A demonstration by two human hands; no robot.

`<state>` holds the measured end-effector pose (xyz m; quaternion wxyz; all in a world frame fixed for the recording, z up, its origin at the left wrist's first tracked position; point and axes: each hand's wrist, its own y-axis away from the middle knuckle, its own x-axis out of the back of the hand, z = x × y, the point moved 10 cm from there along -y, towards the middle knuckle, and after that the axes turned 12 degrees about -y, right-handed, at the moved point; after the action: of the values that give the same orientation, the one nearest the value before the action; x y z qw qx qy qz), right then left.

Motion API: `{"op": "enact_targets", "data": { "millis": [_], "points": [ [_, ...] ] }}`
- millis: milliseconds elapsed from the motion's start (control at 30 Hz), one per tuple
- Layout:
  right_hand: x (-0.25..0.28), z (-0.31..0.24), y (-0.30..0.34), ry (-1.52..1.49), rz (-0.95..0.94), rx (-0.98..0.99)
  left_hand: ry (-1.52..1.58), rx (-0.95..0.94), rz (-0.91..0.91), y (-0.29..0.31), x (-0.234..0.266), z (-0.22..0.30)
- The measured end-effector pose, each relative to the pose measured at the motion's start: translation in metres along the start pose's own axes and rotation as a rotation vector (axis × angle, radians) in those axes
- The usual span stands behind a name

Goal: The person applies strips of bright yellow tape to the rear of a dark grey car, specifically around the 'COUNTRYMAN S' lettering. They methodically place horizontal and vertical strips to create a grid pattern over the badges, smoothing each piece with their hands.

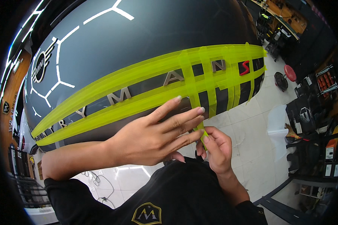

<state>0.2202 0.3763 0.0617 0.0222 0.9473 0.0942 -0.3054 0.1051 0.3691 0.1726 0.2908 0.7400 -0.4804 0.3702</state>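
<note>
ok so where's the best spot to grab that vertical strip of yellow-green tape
Grip the vertical tape strip at its free lower end, coming from below the car panel. The rest lies flat on the panel; only that end hangs loose, pinched by the right hand under the left hand.

raised letters [174, 78] ahead, floor [251, 127] open right

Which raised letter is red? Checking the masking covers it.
The last letter at the right end of the car panel; every other letter, like the one beside it, is silver.
</note>
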Motion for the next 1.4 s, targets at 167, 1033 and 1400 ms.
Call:
{"op": "enact_targets", "data": {
  "millis": [167, 1033, 1400],
  "points": [
    [-0.010, -0.011, 0.000, -0.054, -0.023, 0.110, 0.144, 0.042, 0.073, -0.003, 0.002, 0.000],
    [-0.016, -0.009, -0.015, -0.015, 0.152, 0.208, 0.136, -0.011, 0.062, -0.001, 0.001, 0.005],
    [0.005, 0.020, -0.011, -0.172, 0.436, 0.152, 0.071, -0.018, 0.067, 0.001, -0.001, 0.008]
  ]
}}
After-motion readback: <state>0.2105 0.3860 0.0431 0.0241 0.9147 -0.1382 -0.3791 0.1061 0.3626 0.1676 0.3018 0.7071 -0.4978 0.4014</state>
